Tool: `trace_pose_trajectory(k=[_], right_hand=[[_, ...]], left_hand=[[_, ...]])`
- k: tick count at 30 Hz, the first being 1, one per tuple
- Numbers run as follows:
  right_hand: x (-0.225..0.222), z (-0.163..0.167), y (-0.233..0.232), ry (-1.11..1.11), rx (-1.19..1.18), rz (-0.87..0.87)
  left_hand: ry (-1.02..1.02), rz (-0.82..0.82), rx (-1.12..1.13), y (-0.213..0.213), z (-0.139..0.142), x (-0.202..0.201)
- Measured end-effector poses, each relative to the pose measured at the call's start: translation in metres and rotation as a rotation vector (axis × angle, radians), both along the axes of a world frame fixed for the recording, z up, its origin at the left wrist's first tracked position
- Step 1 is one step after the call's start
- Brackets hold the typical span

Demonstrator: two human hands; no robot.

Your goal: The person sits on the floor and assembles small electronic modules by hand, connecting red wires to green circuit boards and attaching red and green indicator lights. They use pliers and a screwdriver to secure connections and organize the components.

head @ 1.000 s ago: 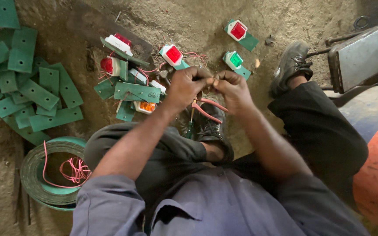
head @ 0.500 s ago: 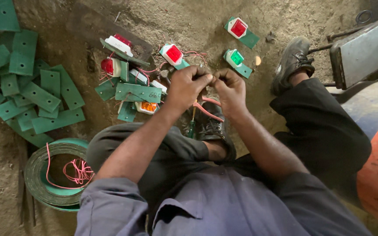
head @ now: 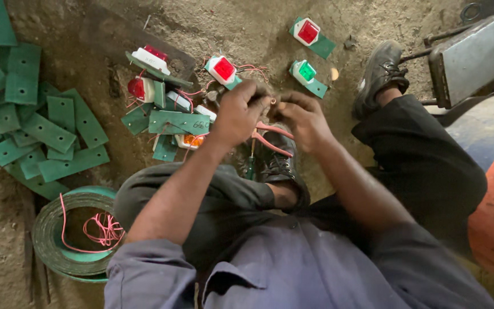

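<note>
Dusty ground (head: 247,23) holds bare green plates (head: 35,123) far left, wired lamp units (head: 172,109) mid-scene, so many seem unfinished. Left hand (head: 236,114) and right hand (head: 303,119), close together, pinch pink wires (head: 270,137) above a shoe.

green plates (head: 35,131) heaped left | green ring (head: 58,240) near them | grey metal box (head: 469,60) top right

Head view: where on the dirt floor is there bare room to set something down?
Bare dirt lies between the loose green plates and the lamp pile, and above the red lamp along the top edge. It is crowded around the left hand and right hand, among pink wires.
</note>
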State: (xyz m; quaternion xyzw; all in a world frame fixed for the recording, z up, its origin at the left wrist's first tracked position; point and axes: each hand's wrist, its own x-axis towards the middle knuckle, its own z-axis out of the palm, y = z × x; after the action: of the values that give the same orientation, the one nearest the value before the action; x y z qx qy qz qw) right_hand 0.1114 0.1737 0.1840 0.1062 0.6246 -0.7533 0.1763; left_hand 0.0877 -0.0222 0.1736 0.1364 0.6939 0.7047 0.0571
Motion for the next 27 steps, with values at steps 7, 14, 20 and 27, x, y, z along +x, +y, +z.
trace_pose_trajectory(k=[7, 14, 20, 27], right_hand=[[-0.018, -0.026, 0.017, -0.168, -0.085, 0.095], [-0.032, -0.029, 0.011, 0.360, 0.807, 0.223], [-0.042, -0.015, 0.026, 0.928, 1.046, 0.297], [-0.039, -0.031, 0.018, 0.161, 0.500, 0.167]], left_hand=[[0.212, -0.138, -0.227, -0.003, -0.006, -0.012], [0.350, 0.044, -0.451, 0.026, -0.065, -0.013], [-0.726, -0.016, 0.273, 0.045, -0.066, -0.021], [0.445, 0.124, -0.540, 0.017, -0.026, 0.004]])
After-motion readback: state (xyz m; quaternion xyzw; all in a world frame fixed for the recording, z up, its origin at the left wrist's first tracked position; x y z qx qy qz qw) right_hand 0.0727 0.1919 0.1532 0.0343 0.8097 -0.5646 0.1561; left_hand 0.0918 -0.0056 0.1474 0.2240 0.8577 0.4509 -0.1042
